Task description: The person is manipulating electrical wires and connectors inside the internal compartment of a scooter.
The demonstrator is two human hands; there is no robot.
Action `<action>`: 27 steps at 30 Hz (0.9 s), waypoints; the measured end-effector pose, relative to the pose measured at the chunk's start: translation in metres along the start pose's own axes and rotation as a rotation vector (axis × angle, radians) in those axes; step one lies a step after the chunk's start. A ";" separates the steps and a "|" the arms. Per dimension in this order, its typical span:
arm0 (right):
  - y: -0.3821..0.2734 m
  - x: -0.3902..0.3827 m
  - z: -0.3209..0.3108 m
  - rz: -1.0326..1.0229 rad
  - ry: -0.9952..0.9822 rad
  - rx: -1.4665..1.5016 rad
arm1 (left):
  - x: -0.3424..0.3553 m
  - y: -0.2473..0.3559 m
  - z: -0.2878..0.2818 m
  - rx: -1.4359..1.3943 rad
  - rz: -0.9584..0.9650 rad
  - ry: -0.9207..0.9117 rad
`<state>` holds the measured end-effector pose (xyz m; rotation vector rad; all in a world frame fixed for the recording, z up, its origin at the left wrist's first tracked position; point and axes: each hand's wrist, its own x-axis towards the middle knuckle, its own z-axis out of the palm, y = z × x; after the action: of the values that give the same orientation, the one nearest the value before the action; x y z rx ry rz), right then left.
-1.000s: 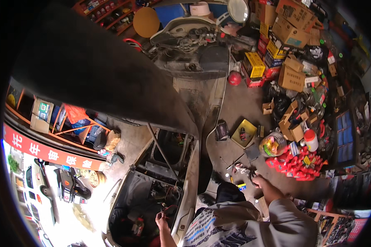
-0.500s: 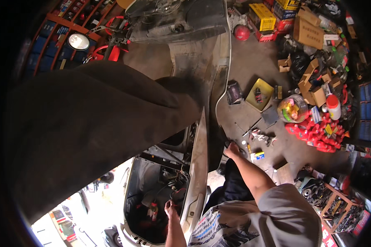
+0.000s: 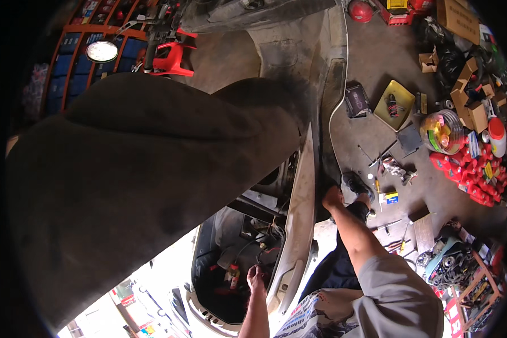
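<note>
A dusty scooter (image 3: 298, 225) fills the middle, its long dark seat (image 3: 152, 152) raised across the left. My left hand (image 3: 255, 278) is at the inner right side of the open under-seat compartment (image 3: 208, 276), fingers curled together close to some wires (image 3: 273, 230). Whatever they pinch is too small to make out. A small bottle (image 3: 234, 276) with a red label is inside the compartment, left of that hand. My right hand (image 3: 333, 198) reaches down outside the scooter's right side, closed against its dark lower edge. What lies within its fingers is hidden.
On the floor to the right are a yellow tray (image 3: 394, 106), a black box (image 3: 357, 100), a small blue-yellow box (image 3: 390, 198) and scattered tools. Red bottles (image 3: 470, 174) and cartons (image 3: 470, 104) are piled farther right. A red plastic stool (image 3: 173, 59) stands far left.
My view has shifted, so the scooter and floor things appear farther right and higher. A dark shoe now shows beside my right hand. Both hands keep about the same places on the scooter.
</note>
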<state>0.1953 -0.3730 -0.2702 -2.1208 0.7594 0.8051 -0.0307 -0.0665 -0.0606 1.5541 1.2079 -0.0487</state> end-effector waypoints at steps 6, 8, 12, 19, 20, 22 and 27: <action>-0.009 0.006 -0.019 -0.108 -0.247 -0.398 | 0.000 0.001 0.001 0.013 -0.063 0.006; -0.004 0.006 -0.023 -0.137 -0.221 -0.330 | -0.001 0.001 0.001 0.013 -0.008 0.002; 0.002 0.001 -0.030 -0.111 -0.181 -0.232 | -0.001 0.001 0.000 0.023 0.003 -0.026; -0.032 -0.074 -0.061 -0.496 0.230 0.218 | 0.005 -0.007 -0.005 0.073 0.006 -0.038; -0.044 -0.093 -0.064 -0.649 0.279 0.286 | 0.007 -0.007 -0.005 0.200 0.048 0.023; -0.071 -0.138 -0.068 -0.803 0.217 0.357 | 0.008 -0.005 -0.004 0.150 0.073 0.018; -0.118 -0.240 -0.030 -1.146 -0.406 0.144 | -0.005 0.004 -0.004 0.199 0.100 0.009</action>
<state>0.1377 -0.2684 -0.0286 -1.7526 -0.5854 0.4604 -0.0322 -0.0660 -0.0530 1.7879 1.1585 -0.0993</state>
